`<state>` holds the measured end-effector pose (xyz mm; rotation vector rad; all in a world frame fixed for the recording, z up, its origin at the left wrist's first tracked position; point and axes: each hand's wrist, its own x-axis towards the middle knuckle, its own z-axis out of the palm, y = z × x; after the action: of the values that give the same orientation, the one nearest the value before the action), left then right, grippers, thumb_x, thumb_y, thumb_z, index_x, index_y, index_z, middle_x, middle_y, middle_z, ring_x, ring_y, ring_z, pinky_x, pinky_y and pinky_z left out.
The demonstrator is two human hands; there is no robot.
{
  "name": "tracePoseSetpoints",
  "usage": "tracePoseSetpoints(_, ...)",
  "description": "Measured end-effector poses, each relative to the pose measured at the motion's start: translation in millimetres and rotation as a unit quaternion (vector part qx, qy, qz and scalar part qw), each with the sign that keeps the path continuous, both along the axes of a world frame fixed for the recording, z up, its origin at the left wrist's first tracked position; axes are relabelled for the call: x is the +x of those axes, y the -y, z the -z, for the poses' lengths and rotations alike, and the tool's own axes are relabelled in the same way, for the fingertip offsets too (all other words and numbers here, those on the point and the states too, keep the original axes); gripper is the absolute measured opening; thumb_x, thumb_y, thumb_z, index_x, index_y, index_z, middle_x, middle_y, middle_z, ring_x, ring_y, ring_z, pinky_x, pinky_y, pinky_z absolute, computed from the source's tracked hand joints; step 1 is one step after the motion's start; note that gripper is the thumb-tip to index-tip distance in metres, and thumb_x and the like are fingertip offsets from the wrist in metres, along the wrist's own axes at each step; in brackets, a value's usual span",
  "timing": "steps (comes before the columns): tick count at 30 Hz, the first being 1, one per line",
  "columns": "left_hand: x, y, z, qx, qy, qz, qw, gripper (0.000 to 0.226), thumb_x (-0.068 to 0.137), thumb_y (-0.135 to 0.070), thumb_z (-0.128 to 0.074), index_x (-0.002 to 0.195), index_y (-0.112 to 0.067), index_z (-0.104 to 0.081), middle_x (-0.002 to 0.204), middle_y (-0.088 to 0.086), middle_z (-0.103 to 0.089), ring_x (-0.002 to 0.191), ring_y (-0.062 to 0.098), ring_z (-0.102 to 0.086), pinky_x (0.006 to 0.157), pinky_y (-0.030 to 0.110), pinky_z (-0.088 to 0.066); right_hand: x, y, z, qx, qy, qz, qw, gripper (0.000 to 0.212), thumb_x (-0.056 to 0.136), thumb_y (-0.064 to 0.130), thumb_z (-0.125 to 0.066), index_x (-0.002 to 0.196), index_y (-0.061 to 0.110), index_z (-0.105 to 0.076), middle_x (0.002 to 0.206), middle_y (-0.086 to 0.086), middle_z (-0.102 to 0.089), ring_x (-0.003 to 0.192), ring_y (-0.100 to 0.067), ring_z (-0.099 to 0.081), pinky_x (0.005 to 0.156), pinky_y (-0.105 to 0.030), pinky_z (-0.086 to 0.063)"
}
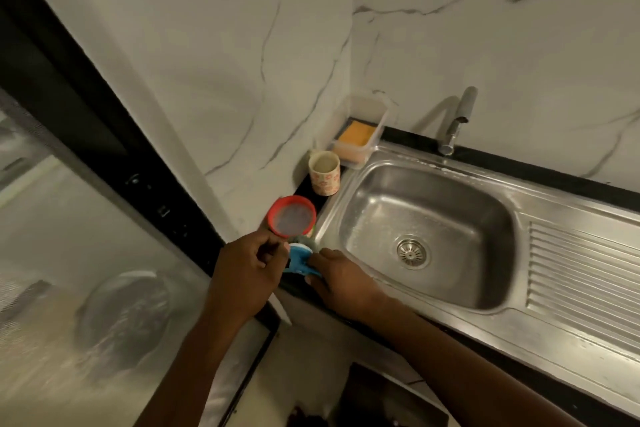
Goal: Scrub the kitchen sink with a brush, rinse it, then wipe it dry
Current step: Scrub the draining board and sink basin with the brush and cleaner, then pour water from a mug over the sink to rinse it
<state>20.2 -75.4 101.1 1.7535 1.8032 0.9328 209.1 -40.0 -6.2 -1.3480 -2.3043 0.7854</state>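
With the left hand [247, 267] pinching and the right hand [341, 279] gripping the brush [298, 262] left of the sink [450, 204], a jerked lift may topple the adjacent red-rimmed tub [292, 215].

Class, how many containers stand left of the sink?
3: clear box in the corner, patterned cup beside it, red-rimmed tub by the left hand; more may be hidden.

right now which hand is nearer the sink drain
Right. The right hand is at the left rim of the sink, holding the blue brush, with the drain just to its right. The left hand is farther left, beyond the brush.
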Motion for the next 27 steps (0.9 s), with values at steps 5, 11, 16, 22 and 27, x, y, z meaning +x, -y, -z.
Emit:
tracePoseSetpoints(5, -34, 2, 7, -0.020, 0.002, -0.012, 1.000, 0.015, 0.096, -0.022, -0.073, 0.081, -0.023, -0.069, 0.070, -0.010, -0.068, 0.071, 0.001, -0.067, 0.059, 0.009, -0.047, -40, -19, 23, 0.026, 0.036, -0.032, 0.999, 0.035, 0.100, 0.029, -0.062, 0.131, 0.013, -0.062, 0.123, -0.011, -0.062, 0.108, -0.026, -0.056, 0.090, -0.039, -0.051)
tracePoseSetpoints(11, -54, 1, 16, -0.033, 0.005, -0.017, 0.999, 0.013, 0.095, -0.025, -0.074, 0.082, -0.023, -0.072, 0.070, -0.010, -0.070, 0.072, 0.005, -0.069, 0.060, 0.012, -0.049, -49, -31, 44, 0.022, 0.069, -0.027, 0.997, 0.034, 0.099, 0.029, -0.064, 0.130, 0.016, -0.066, 0.126, -0.007, -0.063, 0.110, -0.024, -0.057, 0.095, -0.039, -0.053)
tracePoseSetpoints(16, -53, -5, 24, -0.037, 0.003, -0.005, 0.999, 0.015, 0.095, -0.025, -0.073, 0.081, -0.024, -0.071, 0.070, -0.012, -0.069, 0.071, 0.005, -0.069, 0.060, 0.012, -0.049, -40, -28, 53, 0.021, 0.069, -0.018, 0.997, 0.041, 0.097, 0.032, -0.067, 0.137, 0.020, -0.065, 0.131, -0.002, -0.063, 0.114, -0.022, -0.057, 0.095, -0.036, -0.054)
tracePoseSetpoints(22, -34, -18, 20, -0.057, 0.004, -0.005, 0.998, 0.014, 0.097, -0.028, -0.071, 0.084, -0.022, -0.069, 0.073, -0.009, -0.069, 0.073, 0.003, -0.068, 0.058, 0.012, -0.049, -12, -29, 27, 0.008, 0.024, 0.050, 0.998, 0.030, 0.100, 0.040, -0.062, 0.125, 0.027, -0.070, 0.115, 0.005, -0.067, 0.106, -0.015, -0.057, 0.085, -0.032, -0.052)
tracePoseSetpoints(27, -10, -28, 19, -0.058, 0.014, -0.009, 0.998, 0.016, 0.096, -0.024, -0.072, 0.080, -0.022, -0.068, 0.074, -0.011, -0.071, 0.076, 0.002, -0.070, 0.061, 0.010, -0.050, 27, -35, 8, 0.012, -0.052, 0.131, 0.990, 0.027, 0.098, 0.031, -0.066, 0.123, 0.024, -0.074, 0.109, 0.010, -0.068, 0.100, -0.005, -0.061, 0.086, -0.023, -0.051)
